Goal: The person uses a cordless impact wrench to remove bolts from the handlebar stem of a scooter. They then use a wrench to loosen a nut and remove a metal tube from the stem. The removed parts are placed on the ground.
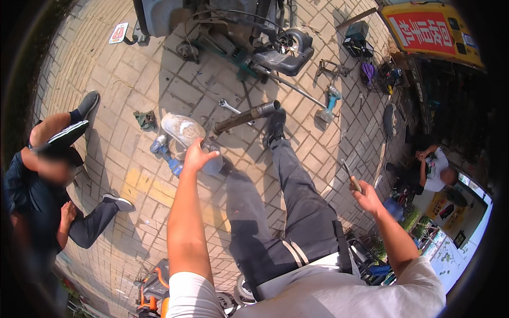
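My left hand (197,157) is closed on the edge of a dirty whitish mudguard (183,130), its thumb sticking out. A rusty metal tube (246,117) runs from beside the mudguard to my right shoe; whether the two are joined I cannot tell. My right hand (367,197) is out to the right, gripping a slim hand tool (347,168) with a dark shaft; its exact kind is unclear. Close to the mudguard, a blue cordless power tool (165,155) lies on the paving. A wrench (229,106) rests just beyond the tube.
A partly dismantled vehicle (228,40) stands ahead, a wheel (293,43) at its side. Another cordless tool (330,104) lies right of a long metal rod (297,90). One person (42,185) sits at left; another (435,169) is at far right. A yellow sign (432,34) stands upper right.
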Motion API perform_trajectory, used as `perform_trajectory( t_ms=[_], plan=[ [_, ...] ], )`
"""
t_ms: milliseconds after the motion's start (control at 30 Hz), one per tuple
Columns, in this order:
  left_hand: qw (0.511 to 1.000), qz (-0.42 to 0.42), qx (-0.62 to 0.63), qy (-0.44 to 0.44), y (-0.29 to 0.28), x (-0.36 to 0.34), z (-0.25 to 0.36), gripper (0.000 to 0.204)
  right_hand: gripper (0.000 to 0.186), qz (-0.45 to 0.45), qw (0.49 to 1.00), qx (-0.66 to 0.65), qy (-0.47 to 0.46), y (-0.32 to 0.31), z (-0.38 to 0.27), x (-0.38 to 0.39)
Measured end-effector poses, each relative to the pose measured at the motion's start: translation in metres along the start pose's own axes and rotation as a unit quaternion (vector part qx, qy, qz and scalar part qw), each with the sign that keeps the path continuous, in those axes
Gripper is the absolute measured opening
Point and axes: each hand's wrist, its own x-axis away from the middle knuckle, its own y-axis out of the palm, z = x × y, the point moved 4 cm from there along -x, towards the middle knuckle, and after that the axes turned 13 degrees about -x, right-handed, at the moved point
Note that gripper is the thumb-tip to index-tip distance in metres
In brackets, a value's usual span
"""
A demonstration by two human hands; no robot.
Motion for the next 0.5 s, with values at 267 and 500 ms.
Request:
perform_trajectory(
  t_ms=[267,500],
  plan=[
    [0.995,-0.049,-0.085,0.003,-0.051,0.081,0.037,0.073,0.019,0.053,0.981,-0.139,0.122,0.057,0.14,0.116],
    [0.966,-0.04,-0.256,-0.016,-0.061,0.167,0.082,0.087,0.017,0.108,0.913,-0.317,0.233,0.062,0.231,0.188]
  ],
)
